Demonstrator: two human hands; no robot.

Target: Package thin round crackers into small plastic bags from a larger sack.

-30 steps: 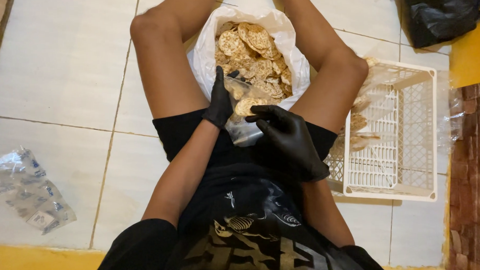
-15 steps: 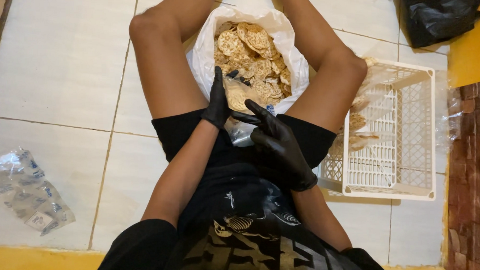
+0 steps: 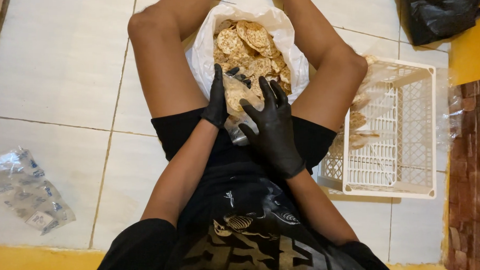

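A small clear bag (image 3: 238,106) of crackers sits between both gloved hands, above the lap. The left hand (image 3: 218,98) grips its left edge — fingers closed on the plastic. The right hand (image 3: 271,126) lies spread open against its right side — just before the big white sack (image 3: 247,44).

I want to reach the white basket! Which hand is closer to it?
The right hand. It rests on the small clear bag in the lap, on the white basket's side. The left hand grips the bag's far side.
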